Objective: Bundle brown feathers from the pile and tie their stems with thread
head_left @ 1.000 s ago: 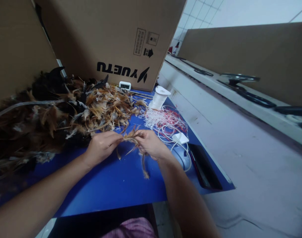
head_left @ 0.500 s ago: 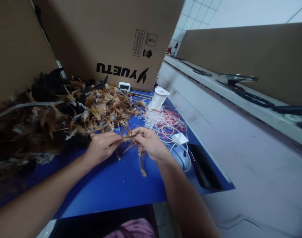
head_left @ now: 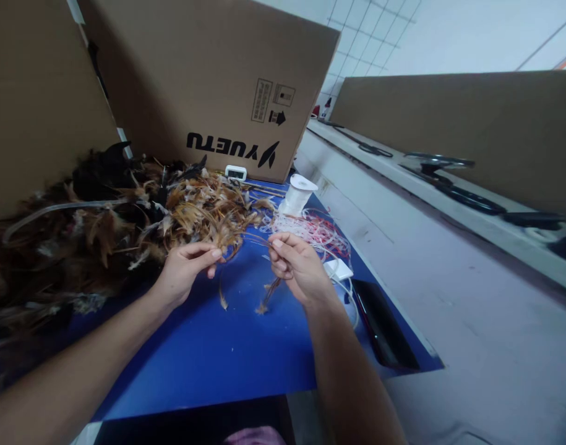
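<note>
My left hand (head_left: 187,269) is closed in a pinch at the near edge of a large pile of brown and black feathers (head_left: 199,207); a small bit of feather shows at its fingertips. My right hand (head_left: 296,262) is closed on a few thin brown feathers (head_left: 268,298), whose fluffy ends hang below the fingers. Fine brown strands (head_left: 255,240) stretch from its fingertips toward the left hand. On the blue table between the hands lies a single small feather (head_left: 222,296).
Behind the pile stand large cardboard boxes (head_left: 208,74). A small white digital display (head_left: 235,173), a spool of white thread (head_left: 296,194) and tangled white and red strands (head_left: 310,228) lie beyond my hands. A black phone (head_left: 385,324) and a white square adapter (head_left: 338,269) are at right.
My hands have moved apart from where they met over the feathers. The right hand has shifted slightly right, with feathers still in its fingers. The view has tilted slightly.
</note>
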The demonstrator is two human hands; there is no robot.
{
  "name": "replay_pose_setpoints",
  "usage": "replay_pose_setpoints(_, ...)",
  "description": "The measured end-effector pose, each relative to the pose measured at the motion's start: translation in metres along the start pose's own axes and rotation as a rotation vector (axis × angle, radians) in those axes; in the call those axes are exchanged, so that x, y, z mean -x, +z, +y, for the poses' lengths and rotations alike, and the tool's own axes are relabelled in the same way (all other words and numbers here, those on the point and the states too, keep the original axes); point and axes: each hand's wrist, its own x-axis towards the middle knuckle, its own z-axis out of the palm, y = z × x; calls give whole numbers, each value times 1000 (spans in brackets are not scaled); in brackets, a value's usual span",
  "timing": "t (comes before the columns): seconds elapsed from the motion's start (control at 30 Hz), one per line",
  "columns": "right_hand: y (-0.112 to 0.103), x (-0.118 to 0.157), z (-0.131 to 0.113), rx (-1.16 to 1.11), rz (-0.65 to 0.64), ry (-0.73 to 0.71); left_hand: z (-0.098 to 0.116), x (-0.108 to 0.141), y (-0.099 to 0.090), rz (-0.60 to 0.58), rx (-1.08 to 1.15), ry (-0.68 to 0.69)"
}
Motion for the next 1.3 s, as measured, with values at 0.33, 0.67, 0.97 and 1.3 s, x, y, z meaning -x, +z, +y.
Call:
replay_pose_setpoints(0.33, 9, 3, 22, 608, -178, -225, 3, 1, -4, -60, 174, -96)
replay_pose_setpoints(0.67, 22, 9, 29, 641, -213, -367, 0, 5, -2, -229, 89, -47)
replay_pose_setpoints(0.97, 21, 13, 23, 661, 71, -930, -3, 4, -2, -214, -43, -59)
replay_pose_setpoints(1.3, 11, 18, 8, 494, 304, -839, -8, -2, -5, -179, -128, -109)
